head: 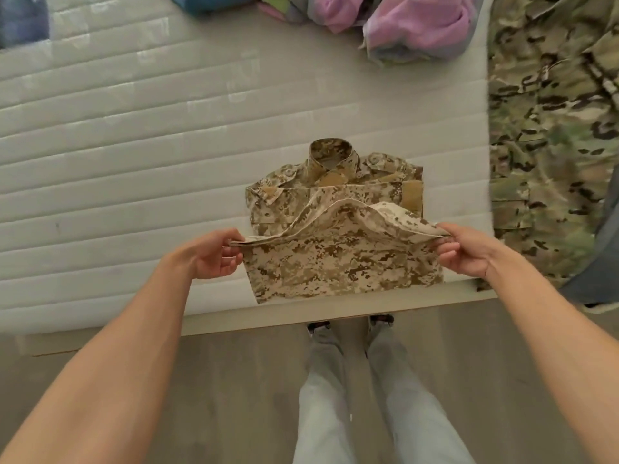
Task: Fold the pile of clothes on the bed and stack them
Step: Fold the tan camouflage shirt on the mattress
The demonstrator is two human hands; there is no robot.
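Two hands on the desert camo shirt, one at each side of the bottom hem, which is lifted off the mattress and partway folded up toward the collar. Left hand with a pinching grip on the left corner of that hem, fingers curled under, thumb on top. Right hand the same on the right corner, grip pinched tight on the fabric edge. Hem sagging a bit in the middle between both hands, pale inside of the cloth showing along the raised edge. Collar end of the shirt flat on the bed, buttoned side up, sleeves already tucked in, sitting near the front edge of the white quilted mattress. Green woodland camo garment spread out flat to the right, just beside the shirt but not touching. Crumpled pile of pink and lilac clothes at the far edge, well apart from the shirt, with something blue next to it on the left, too cut off to tell what. Light jeans legs and wood-look floor down below, right against the bed edge.
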